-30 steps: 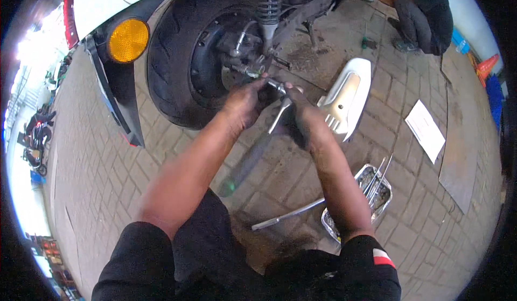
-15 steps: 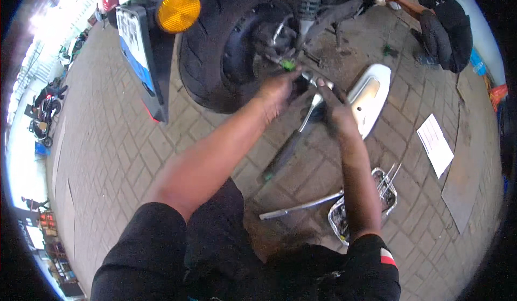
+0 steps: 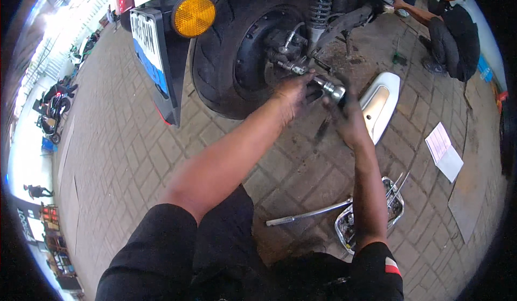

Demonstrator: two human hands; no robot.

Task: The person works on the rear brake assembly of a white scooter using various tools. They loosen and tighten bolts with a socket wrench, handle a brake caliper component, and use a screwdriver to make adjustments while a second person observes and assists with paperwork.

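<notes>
From the wearer's head, the left fisheye camera looks down and forward past both bare forearms [image 3: 229,155], with the left hand [image 3: 292,93] and right hand [image 3: 351,120] near, the black rubber-tyred wheel [image 3: 242,50] just beyond, and grey brick paving [image 3: 126,158] curving toward the dark rim.

A bared wheel [image 3: 229,58] and tool tray [image 3: 402,208] show a workshop.

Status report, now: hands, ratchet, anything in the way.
Left hand around bar. Right hand at ratchet, grip blurred. Bar angled toward wheel. White cover close by; no evident obstruction.
</notes>
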